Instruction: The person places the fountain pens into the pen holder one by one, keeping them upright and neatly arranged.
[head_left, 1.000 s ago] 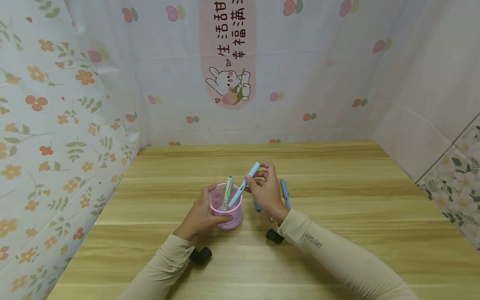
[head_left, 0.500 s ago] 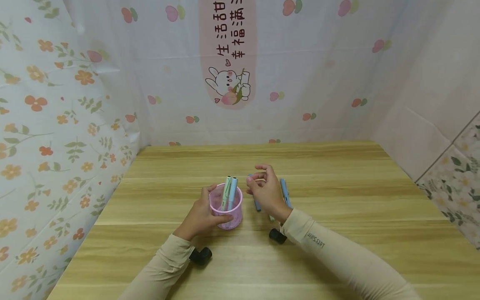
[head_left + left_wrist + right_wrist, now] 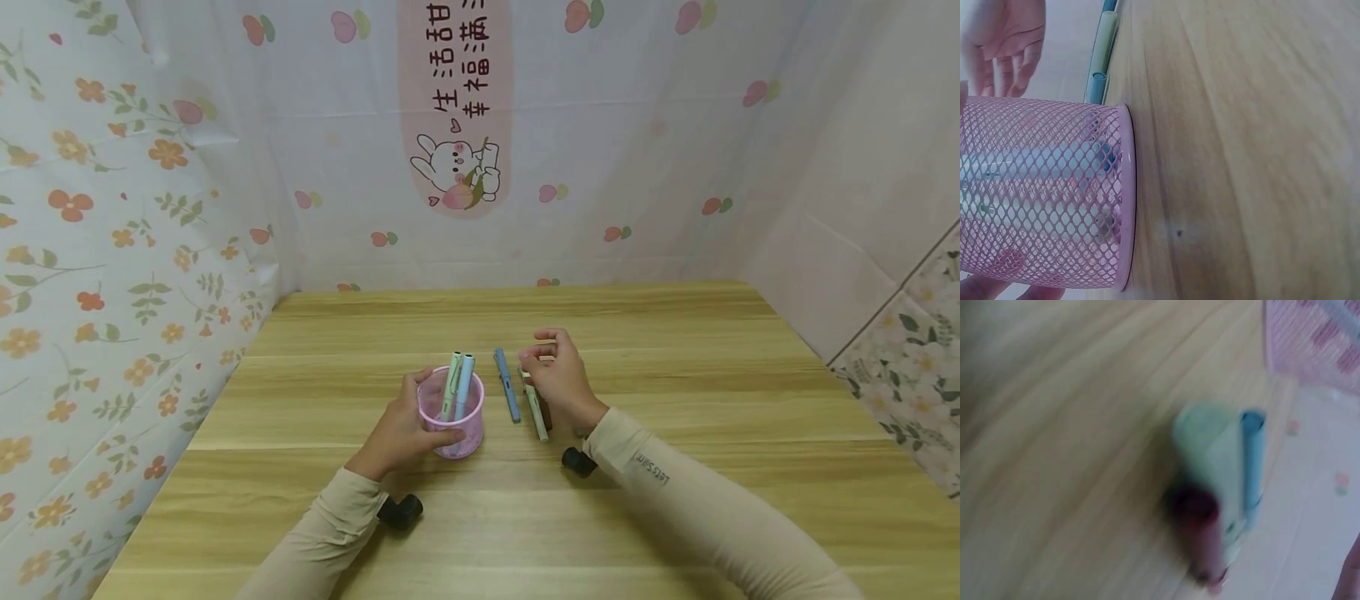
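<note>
My left hand (image 3: 401, 429) grips a pink mesh pen cup (image 3: 471, 433) from its left side, thumb across the front. A light green pen (image 3: 452, 387) and a light blue pen (image 3: 464, 385) lean inside it; the left wrist view shows their lower ends through the mesh (image 3: 1041, 206). Above the pens on the table is my right hand (image 3: 558, 379), fingers loosely bent and nothing visible between them. Below it lie a pale green pen (image 3: 535, 414) and a dark red pen (image 3: 1200, 531), partly covered by the hand. A blue pen (image 3: 507, 385) lies just left of them.
The wooden table (image 3: 360, 333) extends around the hands, with a patterned cloth (image 3: 337, 208) behind it and another on the left. A black wrist camera (image 3: 401, 512) sits by the left sleeve, another (image 3: 579, 462) by the right.
The light blue pen has left my right hand and now stands in the cup beside the green one. My right hand has moved right, over the pens. The left hand stays put.
</note>
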`<move>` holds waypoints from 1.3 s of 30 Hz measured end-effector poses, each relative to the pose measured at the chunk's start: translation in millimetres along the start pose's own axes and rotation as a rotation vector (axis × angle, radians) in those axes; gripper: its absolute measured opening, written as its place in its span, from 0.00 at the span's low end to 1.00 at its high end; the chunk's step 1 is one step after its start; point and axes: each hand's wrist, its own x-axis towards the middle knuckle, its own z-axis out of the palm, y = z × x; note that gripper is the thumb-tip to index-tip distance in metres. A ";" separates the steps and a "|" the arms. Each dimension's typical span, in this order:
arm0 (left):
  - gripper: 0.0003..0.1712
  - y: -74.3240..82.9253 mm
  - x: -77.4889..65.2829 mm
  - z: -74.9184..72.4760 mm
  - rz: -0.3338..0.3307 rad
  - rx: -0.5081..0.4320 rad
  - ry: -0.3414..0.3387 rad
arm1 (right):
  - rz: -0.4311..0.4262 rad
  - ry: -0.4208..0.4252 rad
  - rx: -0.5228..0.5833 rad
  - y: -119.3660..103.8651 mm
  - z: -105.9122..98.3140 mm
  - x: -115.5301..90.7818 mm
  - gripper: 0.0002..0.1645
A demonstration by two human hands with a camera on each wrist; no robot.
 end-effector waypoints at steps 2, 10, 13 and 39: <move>0.59 -0.2 -0.1 0.0 -0.003 -0.005 -0.002 | 0.020 0.002 -0.030 3.6 -7.1 2.8 0.26; 0.59 0.6 -1.6 -0.6 -0.012 0.002 -0.002 | 0.097 -0.049 -0.137 13.3 -34.7 14.2 0.30; 0.59 0.7 -1.9 -0.9 -0.012 0.002 -0.001 | 0.109 -0.073 -0.176 13.0 -42.2 16.1 0.31; 0.59 -1.1 0.5 -0.3 0.004 0.007 -0.002 | 0.272 -0.238 -0.461 21.8 -71.0 31.2 0.29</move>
